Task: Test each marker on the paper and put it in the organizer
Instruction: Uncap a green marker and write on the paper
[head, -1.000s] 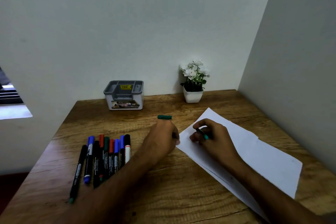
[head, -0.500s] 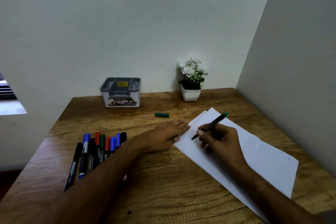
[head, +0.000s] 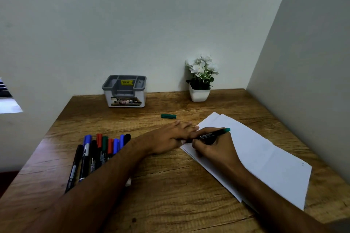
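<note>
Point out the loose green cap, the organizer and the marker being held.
green cap (head: 168, 116), head view, middle of the cap lying on the table.
organizer (head: 125, 101), head view, white front wall at the label.
marker (head: 210, 134), head view, black barrel near the printed lettering.

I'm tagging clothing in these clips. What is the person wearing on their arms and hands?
Nothing shows on either. The left hand and right hand are bare, with no gloves, rings, watch or bands visible. Both forearms are uncovered up to the picture's lower edge, so no sleeve appears.

Right hand (head: 214, 147) lowered green marker (head: 212, 135), tip apparently touching paper (head: 255, 149)
</note>
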